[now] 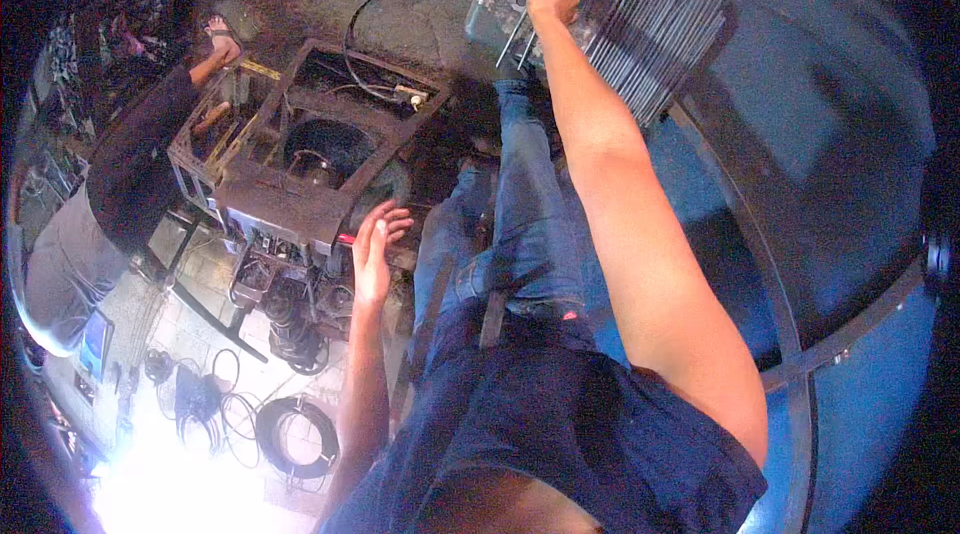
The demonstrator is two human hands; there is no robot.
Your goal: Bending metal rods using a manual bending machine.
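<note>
My right hand (553, 4) is closed over a thin metal rod (514, 42) at the top, above a worn metal plate (492, 12). Just right of that fist, many similar rods (660, 34) lie side by side in a row. My left hand (380, 239) hangs with its fingers stretched out and nothing seen in it. It is nearest the rusty metal machine frame (290, 209), beside a small red part (346, 239) at the frame's edge.
Another person's leg and sandalled foot (222, 39) are at the left, by the frame. A black cable (350, 34) runs into the frame. A coiled black ring (265, 434) lies on the tiled floor near a bright glare. Blue metal panels (870, 414) stand at the right.
</note>
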